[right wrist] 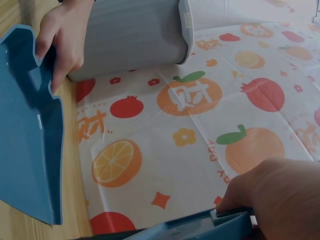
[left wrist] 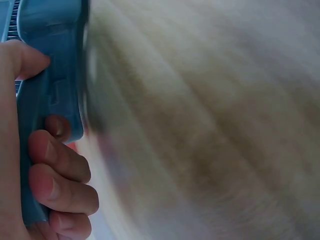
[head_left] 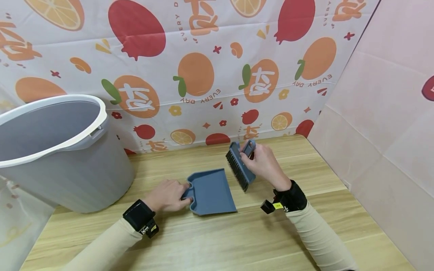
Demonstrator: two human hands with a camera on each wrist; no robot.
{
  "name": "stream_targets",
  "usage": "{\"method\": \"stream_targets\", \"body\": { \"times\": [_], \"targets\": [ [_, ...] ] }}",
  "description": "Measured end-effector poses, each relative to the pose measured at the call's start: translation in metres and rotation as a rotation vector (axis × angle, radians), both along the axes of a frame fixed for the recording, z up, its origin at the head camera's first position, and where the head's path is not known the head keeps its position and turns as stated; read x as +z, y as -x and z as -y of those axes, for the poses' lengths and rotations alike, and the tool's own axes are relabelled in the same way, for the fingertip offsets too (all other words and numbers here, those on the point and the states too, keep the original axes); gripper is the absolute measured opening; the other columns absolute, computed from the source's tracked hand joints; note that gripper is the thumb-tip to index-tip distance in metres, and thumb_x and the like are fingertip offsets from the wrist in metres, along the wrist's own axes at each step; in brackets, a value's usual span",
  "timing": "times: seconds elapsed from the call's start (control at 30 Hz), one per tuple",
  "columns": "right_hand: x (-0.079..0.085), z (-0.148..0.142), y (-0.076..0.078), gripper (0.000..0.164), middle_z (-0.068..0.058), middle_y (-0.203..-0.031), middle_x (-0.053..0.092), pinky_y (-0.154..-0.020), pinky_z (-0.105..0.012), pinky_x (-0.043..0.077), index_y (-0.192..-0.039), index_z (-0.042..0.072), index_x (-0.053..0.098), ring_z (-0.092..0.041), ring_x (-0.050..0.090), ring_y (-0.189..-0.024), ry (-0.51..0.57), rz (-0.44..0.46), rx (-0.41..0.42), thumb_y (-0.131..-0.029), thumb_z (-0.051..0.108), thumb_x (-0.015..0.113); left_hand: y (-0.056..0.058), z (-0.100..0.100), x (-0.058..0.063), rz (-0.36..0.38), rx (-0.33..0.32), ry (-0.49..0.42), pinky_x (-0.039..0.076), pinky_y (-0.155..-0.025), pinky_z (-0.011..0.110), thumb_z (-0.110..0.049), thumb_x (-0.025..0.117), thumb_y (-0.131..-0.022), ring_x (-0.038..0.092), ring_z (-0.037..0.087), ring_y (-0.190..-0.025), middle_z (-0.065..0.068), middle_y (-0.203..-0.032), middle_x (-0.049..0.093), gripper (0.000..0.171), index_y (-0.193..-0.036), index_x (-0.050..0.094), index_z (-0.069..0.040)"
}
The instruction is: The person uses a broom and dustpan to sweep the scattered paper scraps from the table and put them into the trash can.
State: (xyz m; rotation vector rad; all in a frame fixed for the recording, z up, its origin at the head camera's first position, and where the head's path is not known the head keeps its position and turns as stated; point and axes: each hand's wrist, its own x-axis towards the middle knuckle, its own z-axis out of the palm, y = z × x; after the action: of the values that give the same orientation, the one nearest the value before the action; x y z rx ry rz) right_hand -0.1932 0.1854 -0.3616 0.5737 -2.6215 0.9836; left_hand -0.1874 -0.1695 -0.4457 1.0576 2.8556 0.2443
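A blue dustpan lies at the middle of the wooden table, its wide edge toward the right. My left hand grips its short handle; in the left wrist view the fingers curl round the blue handle. My right hand holds a small blue hand brush by its handle, just right of the dustpan. The brush's dark bristles face the pan's open edge, with a narrow gap between. In the right wrist view the brush shows only partly, at the bottom.
A large grey bucket with a pale rim stands at the left of the wooden table. Behind the table hangs a fruit-patterned cloth. A pale pink wall covering borders the right side.
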Motion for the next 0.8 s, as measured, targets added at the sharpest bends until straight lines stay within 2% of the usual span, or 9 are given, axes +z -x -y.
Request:
{"method": "stream_targets", "body": {
  "times": [0.23,0.37,0.47,0.63,0.73,0.8],
  "targets": [
    [-0.003,0.004,-0.002,0.012,-0.012,-0.091,0.077,-0.062,-0.024,0.042,-0.117,0.005,0.075,-0.007,0.058,-0.066,-0.016,-0.087,0.093,-0.106,0.008,0.074,0.001,0.001,-0.007,0.017,0.004,-0.033,0.025,-0.054,0.029,-0.045,0.065,-0.099,0.035,0.006,-0.053,-0.013,-0.062,0.03,0.037,-0.106,0.073,-0.009],
    [-0.005,0.007,-0.001,0.009,-0.011,-0.092,0.079,-0.061,-0.023,0.038,-0.112,0.005,0.075,-0.005,0.05,-0.062,-0.019,-0.205,0.204,-0.103,0.004,0.076,0.003,0.001,-0.009,0.019,0.015,-0.021,0.023,-0.055,0.027,-0.045,0.065,-0.099,0.036,0.007,-0.054,-0.012,-0.063,0.031,0.038,-0.106,0.074,-0.009],
    [-0.008,0.009,0.001,0.013,-0.01,-0.095,0.079,-0.062,-0.023,0.039,-0.109,0.006,0.075,-0.007,0.048,-0.062,-0.019,-0.303,0.3,-0.099,-0.001,0.078,0.003,0.002,-0.011,0.006,0.01,-0.028,0.026,-0.054,0.029,-0.045,0.065,-0.098,0.036,0.007,-0.054,-0.013,-0.063,0.03,0.037,-0.106,0.074,-0.01],
    [-0.009,0.012,0.003,0.025,-0.009,-0.098,0.082,-0.072,-0.032,0.062,-0.104,0.006,0.075,-0.016,0.073,-0.076,-0.044,-0.459,0.414,-0.088,-0.008,0.086,0.003,0.002,-0.008,0.02,0.016,-0.012,0.024,-0.055,0.026,-0.045,0.064,-0.099,0.036,0.007,-0.054,-0.012,-0.064,0.031,0.037,-0.105,0.074,-0.01],
    [-0.011,0.017,0.003,0.03,-0.006,-0.098,0.083,-0.08,-0.037,0.068,-0.102,0.007,0.075,-0.019,0.082,-0.087,-0.128,-0.562,0.451,-0.082,-0.007,0.092,0.003,0.001,-0.007,0.016,0.019,0.0,0.024,-0.055,0.025,-0.046,0.063,-0.099,0.037,0.007,-0.055,-0.012,-0.064,0.032,0.034,-0.1,0.071,-0.014],
    [-0.014,0.021,0.001,0.034,-0.004,-0.098,0.083,-0.08,-0.034,0.068,-0.101,0.009,0.076,-0.018,0.081,-0.087,-0.207,-0.625,0.464,-0.078,-0.006,0.096,0.003,0.001,-0.008,0.011,0.022,0.006,0.023,-0.055,0.026,-0.046,0.063,-0.099,0.036,0.007,-0.055,-0.012,-0.064,0.031,0.032,-0.099,0.071,-0.015]
  ]
}}
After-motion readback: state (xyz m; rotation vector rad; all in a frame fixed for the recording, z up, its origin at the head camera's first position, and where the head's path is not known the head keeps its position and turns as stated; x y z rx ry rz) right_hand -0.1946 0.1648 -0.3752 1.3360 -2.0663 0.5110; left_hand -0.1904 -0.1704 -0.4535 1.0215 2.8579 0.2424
